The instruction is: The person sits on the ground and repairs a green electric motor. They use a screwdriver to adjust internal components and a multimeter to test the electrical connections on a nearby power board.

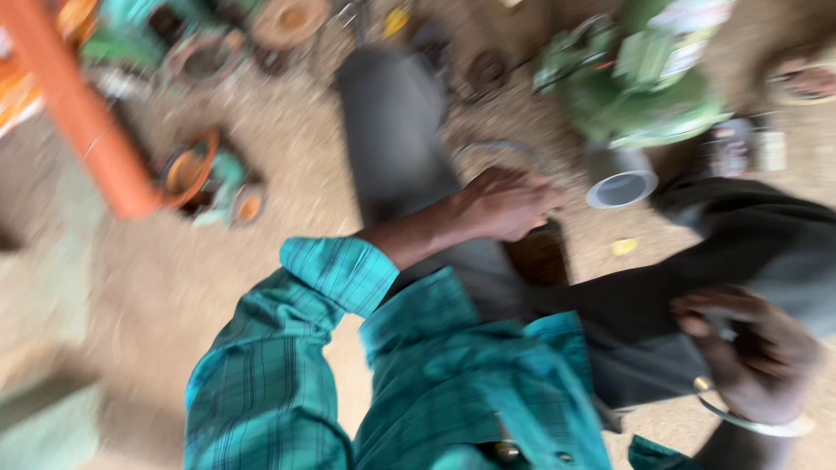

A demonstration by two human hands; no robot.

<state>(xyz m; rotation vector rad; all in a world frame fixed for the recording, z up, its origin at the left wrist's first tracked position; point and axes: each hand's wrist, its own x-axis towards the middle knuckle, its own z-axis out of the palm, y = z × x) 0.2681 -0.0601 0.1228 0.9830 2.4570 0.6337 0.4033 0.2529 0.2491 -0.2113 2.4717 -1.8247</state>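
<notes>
Sandy ground (pixel 287 174) lay strewn with blurred machine parts. The left hand (pixel 505 204) curled, knuckles up, over a thin ring (pixel 496 148) (grasp unclear through the blur). The right hand (pixel 749 352) rested half-curled on a dark trouser leg (pixel 627 305), holding nothing visible.

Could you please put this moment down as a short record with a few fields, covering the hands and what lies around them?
setting: sandy ground, the picture blurred by motion
left hand: left hand closed, knuckles up, over the dark trouser leg; whether it holds anything cannot be told
right hand: right hand resting on the other dark trouser leg, with a pale bangle at the wrist
clothing: teal checked shirt, sleeve rolled
nearby: green machine with a pale round pipe opening; orange post; scattered round parts
</notes>
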